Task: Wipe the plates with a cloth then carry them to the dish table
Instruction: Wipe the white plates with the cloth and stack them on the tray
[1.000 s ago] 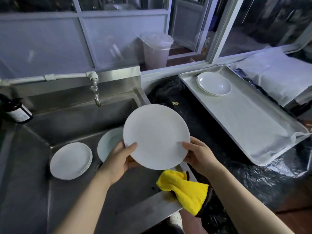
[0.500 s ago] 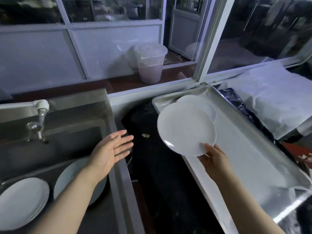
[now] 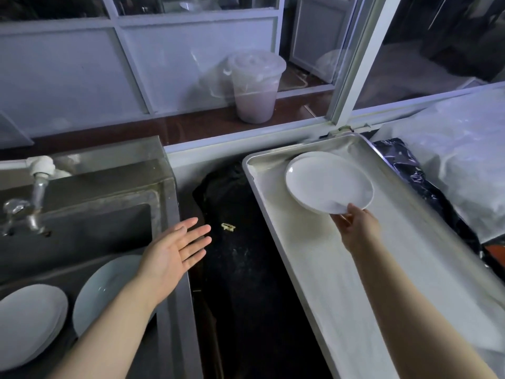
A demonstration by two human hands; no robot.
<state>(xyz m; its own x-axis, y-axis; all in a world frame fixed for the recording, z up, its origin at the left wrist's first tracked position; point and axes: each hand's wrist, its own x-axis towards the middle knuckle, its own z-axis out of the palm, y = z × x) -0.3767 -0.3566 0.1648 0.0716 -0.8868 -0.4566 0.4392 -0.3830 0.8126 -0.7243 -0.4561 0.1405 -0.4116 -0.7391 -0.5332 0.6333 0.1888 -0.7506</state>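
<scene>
My right hand (image 3: 355, 228) grips the near rim of a white plate (image 3: 328, 184) and holds it low over another white plate (image 3: 306, 155) that lies at the far end of the metal tray (image 3: 341, 283). Only the far edge of that lower plate shows. My left hand (image 3: 175, 250) hovers open, palm up, above the right rim of the steel sink (image 3: 164, 187). In the sink lie a stack of white plates (image 3: 27, 321) and a single white plate (image 3: 103, 285), partly under my left arm. The cloth is out of view.
A tap (image 3: 35, 192) juts over the sink's left side. Black plastic sheeting (image 3: 246, 269) covers the gap between sink and tray. A lidded plastic bucket (image 3: 255, 86) stands behind the window glass. White wrapped bundles (image 3: 459, 165) lie right of the tray.
My left hand let go of the plate and stayed by the sink. My right hand carried the plate rightward to the tray and lowered it over the plate lying there. The view swung right.
</scene>
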